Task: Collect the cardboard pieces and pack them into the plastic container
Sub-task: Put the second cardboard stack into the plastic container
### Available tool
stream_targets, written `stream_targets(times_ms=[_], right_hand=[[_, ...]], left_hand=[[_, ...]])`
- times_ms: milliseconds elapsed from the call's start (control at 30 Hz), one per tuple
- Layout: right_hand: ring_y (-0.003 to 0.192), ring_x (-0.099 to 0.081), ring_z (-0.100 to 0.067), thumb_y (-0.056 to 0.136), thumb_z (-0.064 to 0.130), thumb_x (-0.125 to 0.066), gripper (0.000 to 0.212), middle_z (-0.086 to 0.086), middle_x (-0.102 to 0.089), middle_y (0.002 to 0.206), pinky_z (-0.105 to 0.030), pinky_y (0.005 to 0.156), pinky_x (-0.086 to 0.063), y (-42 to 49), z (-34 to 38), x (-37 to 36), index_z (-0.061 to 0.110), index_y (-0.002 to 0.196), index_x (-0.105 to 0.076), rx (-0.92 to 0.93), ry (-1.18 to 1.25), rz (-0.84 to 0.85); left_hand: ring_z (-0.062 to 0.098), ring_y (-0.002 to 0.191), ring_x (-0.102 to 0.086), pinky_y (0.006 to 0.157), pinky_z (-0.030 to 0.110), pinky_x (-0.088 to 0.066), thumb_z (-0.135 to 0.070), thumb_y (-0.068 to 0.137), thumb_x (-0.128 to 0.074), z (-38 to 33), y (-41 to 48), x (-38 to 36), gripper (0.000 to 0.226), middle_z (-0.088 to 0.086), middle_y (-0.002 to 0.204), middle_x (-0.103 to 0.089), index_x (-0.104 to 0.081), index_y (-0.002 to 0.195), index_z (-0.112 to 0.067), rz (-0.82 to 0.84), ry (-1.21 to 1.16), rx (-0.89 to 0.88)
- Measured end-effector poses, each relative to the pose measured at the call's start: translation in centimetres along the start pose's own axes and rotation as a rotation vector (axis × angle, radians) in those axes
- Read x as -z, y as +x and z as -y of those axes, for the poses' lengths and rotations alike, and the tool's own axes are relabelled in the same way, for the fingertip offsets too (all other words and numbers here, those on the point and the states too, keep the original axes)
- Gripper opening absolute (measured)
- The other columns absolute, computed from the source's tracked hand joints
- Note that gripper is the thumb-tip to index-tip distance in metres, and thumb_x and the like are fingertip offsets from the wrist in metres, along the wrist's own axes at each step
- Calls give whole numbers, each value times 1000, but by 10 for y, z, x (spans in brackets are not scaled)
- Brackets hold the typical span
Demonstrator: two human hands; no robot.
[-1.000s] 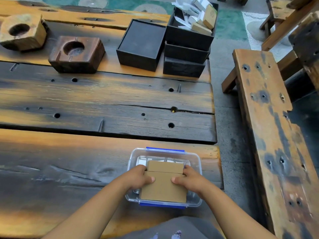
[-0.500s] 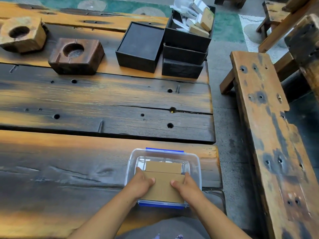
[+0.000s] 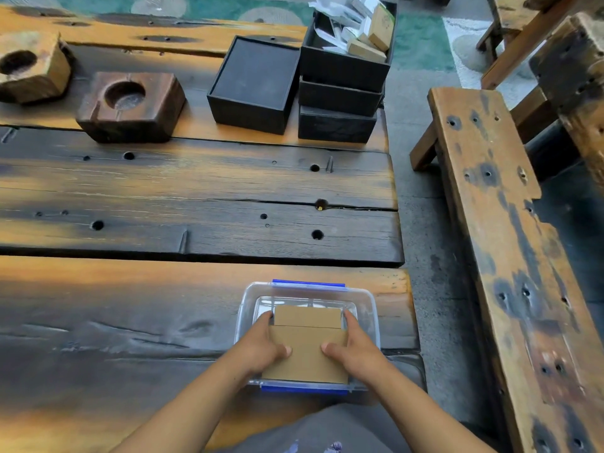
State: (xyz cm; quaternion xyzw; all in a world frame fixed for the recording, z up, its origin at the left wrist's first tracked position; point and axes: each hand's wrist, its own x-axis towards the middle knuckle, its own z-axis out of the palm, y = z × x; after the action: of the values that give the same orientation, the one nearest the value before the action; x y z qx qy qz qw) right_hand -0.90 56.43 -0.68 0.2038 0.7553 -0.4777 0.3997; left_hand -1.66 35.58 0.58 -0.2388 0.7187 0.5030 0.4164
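**A:** Cardboard (image 3: 305, 353) spotted in the head view. It's sitting in the clear plastic container (image 3: 368, 308), a brown stack lying flat, with a smaller piece poking out at the far end. The container is on the near right corner of the table (image 3: 196, 191), blue clips on its near and far rims.

**B:** yep, and both hands are on it. Left hand (image 3: 261, 346) has its grip closed on the stack's left edge, thumb on top, fingers running down the side into the tub. Right hand (image 3: 354, 349) mirrors that on the right edge, thumb on top, fingers along the side. So the cardboard's pinched between the two of them. Can't tell if it's resting on the bottom or hanging a bit above it.

**A:** Anything else up there?

**B:** Far end of the table: a stack of black boxes (image 3: 340, 93), the top one open and stuffed with more cardboard bits and white papers. Just left of it is a single black box (image 3: 253, 85). Further left are two wooden blocks (image 3: 129, 106) with round holes in the top. To the right of the table, across a strip of concrete floor, is a wooden bench (image 3: 500, 240) with dark burn-like spots.
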Motion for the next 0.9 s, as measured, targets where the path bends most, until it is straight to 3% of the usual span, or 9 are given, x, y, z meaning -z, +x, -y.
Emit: stream_targets(times_ms=[67, 167, 267, 400, 467, 533, 600, 800, 900], right_hand=[[94, -67, -5, 84, 21, -71, 58, 11, -67, 110, -22, 81, -55, 4, 5, 5, 21, 136, -46, 1, -3, 25], [94, -68, -7, 82, 33, -71, 42, 10, -70, 106, -23, 79, -55, 8, 14, 8, 23, 122, -61, -24, -42, 56], [96, -68, -12, 79, 39, -72, 39, 4, -71, 110, -27, 81, -56, 12, 12, 8, 23, 114, -66, -56, -94, 63], [83, -66, -4, 76, 43, -75, 29, 7, -70, 99, -17, 60, -50, 16, 12, 11, 26, 97, -64, -71, -129, 53], [88, -68, -10, 71, 46, -78, 44, 3, -69, 105, -23, 67, -55, 21, 15, 9, 23, 105, -62, -88, -147, 54], [99, -68, -17, 67, 47, -79, 63, -1, -67, 115, -33, 83, -58, 27, 19, 9, 19, 119, -58, -105, -161, 51], [103, -67, -17, 66, 48, -78, 68, 0, -67, 120, -36, 93, -56, 31, 22, 12, 21, 124, -56, -100, -161, 67], [104, -65, -12, 67, 53, -75, 66, 8, -67, 120, -30, 89, -53, 39, 39, 23, 29, 126, -56, -30, -165, 85], [96, -64, -7, 74, 48, -76, 57, 7, -66, 119, -21, 73, -49, 47, 57, 31, 30, 124, -56, 10, -168, 75]], left_hand=[[19, 88, -70, 74, 30, -60, -4, 78, -73, -6, 4, 9, 54, 3, 101, -70, -52, 126, -19, 16, 1, 31], [12, 71, -65, 45, 20, -51, -15, 76, -77, -17, 7, 14, 43, -3, 92, -68, -55, 112, -22, 78, 114, 109], [12, 74, -61, 48, 24, -44, -31, 69, -81, -20, 11, 14, 48, -5, 93, -63, -52, 106, -22, 93, 313, 166], [13, 79, -60, 48, 25, -47, -31, 68, -84, -24, 18, 17, 52, -4, 95, -61, -50, 107, -21, 125, 346, 194], [20, 88, -62, 58, 33, -52, -28, 69, -84, -29, 18, 20, 54, 2, 102, -62, -51, 110, -17, 145, 359, 208], [30, 98, -64, 69, 44, -57, -24, 69, -84, -33, 21, 23, 50, 9, 108, -64, -52, 107, -14, 158, 373, 205], [32, 98, -66, 73, 49, -58, -20, 70, -84, -35, 24, 24, 43, 11, 105, -67, -54, 102, -14, 169, 355, 198], [21, 78, -63, 52, 28, -50, -19, 75, -80, -44, 33, 26, 40, 3, 90, -65, -53, 104, -16, 135, 281, 152], [19, 73, -59, 52, 29, -47, -22, 76, -81, -57, 41, 31, 42, 2, 88, -61, -50, 104, -16, 114, 272, 145]])
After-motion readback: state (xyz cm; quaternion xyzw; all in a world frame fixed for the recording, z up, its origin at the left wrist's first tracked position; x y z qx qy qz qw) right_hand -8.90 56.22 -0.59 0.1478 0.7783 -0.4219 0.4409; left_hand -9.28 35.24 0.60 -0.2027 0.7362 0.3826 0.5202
